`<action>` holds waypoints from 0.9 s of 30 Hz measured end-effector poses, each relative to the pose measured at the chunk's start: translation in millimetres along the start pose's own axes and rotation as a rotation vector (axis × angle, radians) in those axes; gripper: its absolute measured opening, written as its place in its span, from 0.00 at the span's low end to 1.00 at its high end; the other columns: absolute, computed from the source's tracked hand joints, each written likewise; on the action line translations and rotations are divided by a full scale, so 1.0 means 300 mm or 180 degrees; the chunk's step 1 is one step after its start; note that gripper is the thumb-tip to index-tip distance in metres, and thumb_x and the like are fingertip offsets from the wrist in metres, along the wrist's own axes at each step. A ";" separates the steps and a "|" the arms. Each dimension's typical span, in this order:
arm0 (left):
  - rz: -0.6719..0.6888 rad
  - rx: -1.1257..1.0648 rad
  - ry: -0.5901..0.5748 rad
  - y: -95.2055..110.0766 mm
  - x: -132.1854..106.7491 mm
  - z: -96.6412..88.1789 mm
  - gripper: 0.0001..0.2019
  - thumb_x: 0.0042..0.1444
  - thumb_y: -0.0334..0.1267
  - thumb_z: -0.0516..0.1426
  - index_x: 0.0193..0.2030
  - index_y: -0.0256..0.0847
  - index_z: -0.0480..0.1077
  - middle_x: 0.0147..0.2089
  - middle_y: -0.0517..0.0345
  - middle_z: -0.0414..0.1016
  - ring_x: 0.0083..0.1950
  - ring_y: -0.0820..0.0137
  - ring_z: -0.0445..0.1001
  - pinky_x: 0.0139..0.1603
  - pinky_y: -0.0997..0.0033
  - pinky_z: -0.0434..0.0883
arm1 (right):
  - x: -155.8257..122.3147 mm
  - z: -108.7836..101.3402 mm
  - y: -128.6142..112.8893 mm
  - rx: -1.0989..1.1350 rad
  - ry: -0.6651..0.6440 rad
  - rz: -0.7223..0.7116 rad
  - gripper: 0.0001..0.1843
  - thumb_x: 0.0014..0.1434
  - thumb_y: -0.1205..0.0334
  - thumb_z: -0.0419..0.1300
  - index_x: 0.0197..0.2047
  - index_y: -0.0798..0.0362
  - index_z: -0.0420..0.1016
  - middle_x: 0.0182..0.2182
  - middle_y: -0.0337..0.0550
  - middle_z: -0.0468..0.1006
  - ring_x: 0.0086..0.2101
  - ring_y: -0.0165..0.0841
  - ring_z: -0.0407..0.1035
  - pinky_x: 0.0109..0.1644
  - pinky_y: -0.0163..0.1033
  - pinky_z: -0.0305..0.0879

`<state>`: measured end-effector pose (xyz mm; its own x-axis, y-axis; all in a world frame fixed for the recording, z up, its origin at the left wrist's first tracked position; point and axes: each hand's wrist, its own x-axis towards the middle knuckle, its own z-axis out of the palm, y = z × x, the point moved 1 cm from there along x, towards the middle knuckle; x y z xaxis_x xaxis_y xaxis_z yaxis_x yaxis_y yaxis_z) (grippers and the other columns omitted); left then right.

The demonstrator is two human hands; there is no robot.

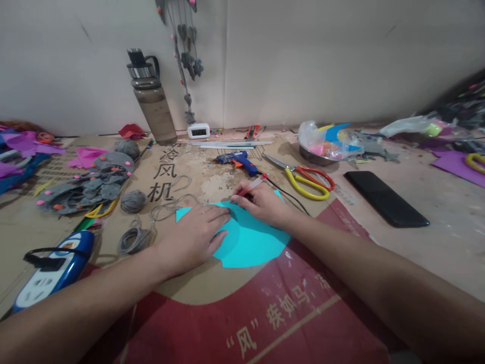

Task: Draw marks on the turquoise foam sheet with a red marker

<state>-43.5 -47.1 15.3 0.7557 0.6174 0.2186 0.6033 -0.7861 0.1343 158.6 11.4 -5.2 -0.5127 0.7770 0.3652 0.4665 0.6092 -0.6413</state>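
A turquoise sheet (250,242) with a partly curved edge lies on the cardboard in front of me. My left hand (200,230) rests flat on its left side, fingers stretched out. Near the sheet's far edge, my right hand (263,202) grips a red pen (254,184) with its tip down by the paper; whether the tip touches is hard to make out. Beyond the hands lies a blue glue gun (238,161). Scissors (303,178) with one yellow and one red handle lie past my right hand.
A black phone (386,198) lies to the right, below a bowl (318,152) of wrapped pieces. Grey yarn (133,201), felt pieces (91,184) and a power strip (56,270) are on the left. A water bottle (153,103) and small clock (199,131) stand by the wall.
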 end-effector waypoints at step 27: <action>0.0003 -0.0007 0.0012 -0.005 -0.003 0.006 0.16 0.63 0.37 0.50 0.55 0.35 0.68 0.56 0.48 0.72 0.56 0.59 0.69 0.56 0.53 0.67 | 0.001 -0.004 -0.007 -0.0130 -0.0070 -0.0093 0.10 0.63 0.58 0.54 0.36 0.54 0.70 0.30 0.42 0.74 0.33 0.32 0.69 0.39 0.37 0.62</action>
<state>-44.6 -46.5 13.2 0.7553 0.6164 0.2225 0.6020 -0.7868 0.1361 158.3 10.5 -2.9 -0.5420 0.7555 0.3681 0.4799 0.6378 -0.6024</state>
